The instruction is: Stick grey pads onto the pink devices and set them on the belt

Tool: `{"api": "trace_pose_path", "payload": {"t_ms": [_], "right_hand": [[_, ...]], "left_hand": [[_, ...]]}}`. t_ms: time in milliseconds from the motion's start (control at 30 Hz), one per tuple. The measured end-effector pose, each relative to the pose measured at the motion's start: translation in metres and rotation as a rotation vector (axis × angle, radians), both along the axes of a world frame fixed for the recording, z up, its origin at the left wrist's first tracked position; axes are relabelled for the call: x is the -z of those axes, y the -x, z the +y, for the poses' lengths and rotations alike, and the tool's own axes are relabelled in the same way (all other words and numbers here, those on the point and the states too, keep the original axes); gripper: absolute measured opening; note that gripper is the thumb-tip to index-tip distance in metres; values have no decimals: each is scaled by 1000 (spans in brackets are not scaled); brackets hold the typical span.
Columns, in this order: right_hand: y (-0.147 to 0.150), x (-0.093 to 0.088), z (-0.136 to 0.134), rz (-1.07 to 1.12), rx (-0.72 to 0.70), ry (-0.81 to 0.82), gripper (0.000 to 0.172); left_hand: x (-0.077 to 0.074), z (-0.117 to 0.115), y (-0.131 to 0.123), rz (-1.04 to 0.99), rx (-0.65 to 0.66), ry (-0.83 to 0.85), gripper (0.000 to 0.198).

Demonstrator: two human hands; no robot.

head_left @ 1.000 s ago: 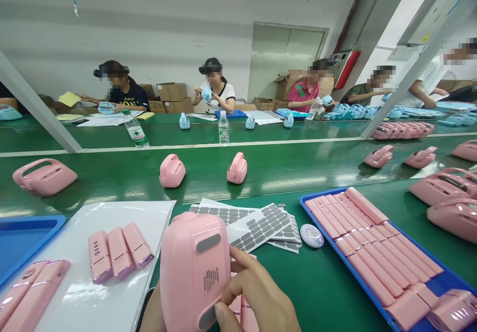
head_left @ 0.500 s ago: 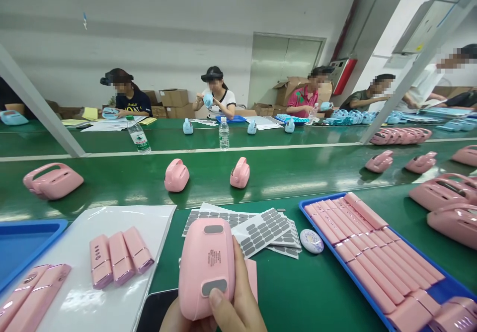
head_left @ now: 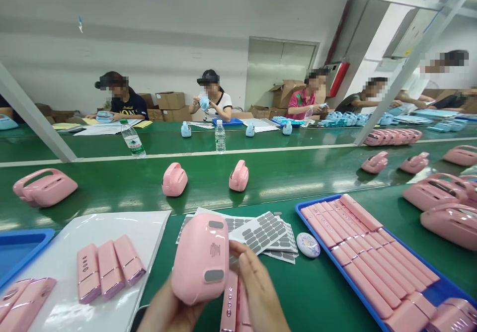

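- My left hand (head_left: 169,312) is cupped under the lower left side of the device and it holds the device up, above the bench. The fingers are mostly hidden behind the device, so I see only the palm side.
- The pink plastic device (head_left: 199,260) is in the air in front of me, tilted, with its back to the camera. There are two grey pads (head_left: 216,224) on this back, and printed small text between them.
- My right hand (head_left: 259,290) is at the right side of the device, with the fingers (head_left: 246,257) a little spread and curved. The fingertips are touching or almost touching the device; I cannot tell if they really grip it.
- Two pink bars (head_left: 231,304) lie on the green bench (head_left: 158,272) just under my hands.
- Grey pad sheets (head_left: 261,232) lie behind the device, and a small round white stone-like object (head_left: 308,245) is beside them.
- On my left, three pink bars (head_left: 99,272) lie on a white sheet (head_left: 149,227).
- On my right, a blue tray (head_left: 313,200) holds many pink bars in rows.
- Across the belt, two other pink devices (head_left: 174,179) stand near each other, and co-workers (head_left: 210,98) sit behind them.
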State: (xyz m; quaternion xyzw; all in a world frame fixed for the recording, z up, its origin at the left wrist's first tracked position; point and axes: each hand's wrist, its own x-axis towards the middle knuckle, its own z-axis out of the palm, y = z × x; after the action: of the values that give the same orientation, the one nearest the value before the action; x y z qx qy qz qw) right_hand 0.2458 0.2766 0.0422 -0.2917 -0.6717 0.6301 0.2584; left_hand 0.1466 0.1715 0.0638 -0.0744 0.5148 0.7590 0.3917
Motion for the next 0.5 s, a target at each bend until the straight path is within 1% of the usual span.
{"api": "trace_pose_path", "payload": {"t_ms": [33,67,100,133,200,267,333,367,433,500], "right_hand": [[1,4,21,-69,28,-129,44],[2,9,42,-117,63,-219,37],[5,15,61,-156,94,-296,31],[8,21,77,-186,106,-357,24],[16,33,99,-249,104,-481,12],[23,45,106,-303,96,-585,6],[29,54,104,-341,105,-665,10],[31,58,101,-355,115,-694,14],[34,63,97,-375,147,-728,23],[37,66,95,-389,190,-735,27]], "left_hand": [[-5,5,16,101,9,72,49],[-10,12,34,283,22,176,44],[-15,21,55,458,30,224,45],[-19,32,76,554,35,246,47],[-22,59,120,830,58,278,36],[-18,88,157,1093,151,298,25],[-6,116,186,1258,249,315,20],[0,127,198,1313,290,327,19],[12,142,214,1393,326,371,18],[15,148,223,1438,330,436,15]]}}
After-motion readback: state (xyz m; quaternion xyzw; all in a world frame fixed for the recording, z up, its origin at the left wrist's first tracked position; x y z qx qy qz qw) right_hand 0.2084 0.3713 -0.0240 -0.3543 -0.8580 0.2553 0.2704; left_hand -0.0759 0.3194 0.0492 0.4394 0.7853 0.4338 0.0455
